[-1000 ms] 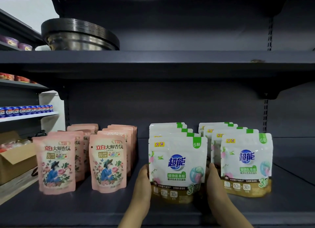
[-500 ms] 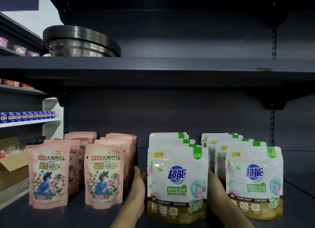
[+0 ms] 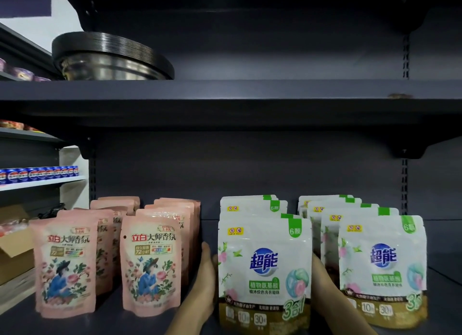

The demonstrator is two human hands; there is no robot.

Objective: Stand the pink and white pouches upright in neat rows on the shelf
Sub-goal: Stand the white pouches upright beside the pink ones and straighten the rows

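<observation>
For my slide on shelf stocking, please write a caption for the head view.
Left hand and right hand press a white pouch upright beside pink pouches.

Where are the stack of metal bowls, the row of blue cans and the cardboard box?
stack of metal bowls [image 3: 112, 59], head view, on its shiny side.
row of blue cans [image 3: 37, 174], head view, on a middle can.
cardboard box [image 3: 15, 257], head view, on its front wall.

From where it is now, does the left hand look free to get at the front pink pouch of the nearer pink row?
Probably yes: the left hand lies flat against the front white pouch, and only bare shelf separates it from that pink pouch.
</observation>
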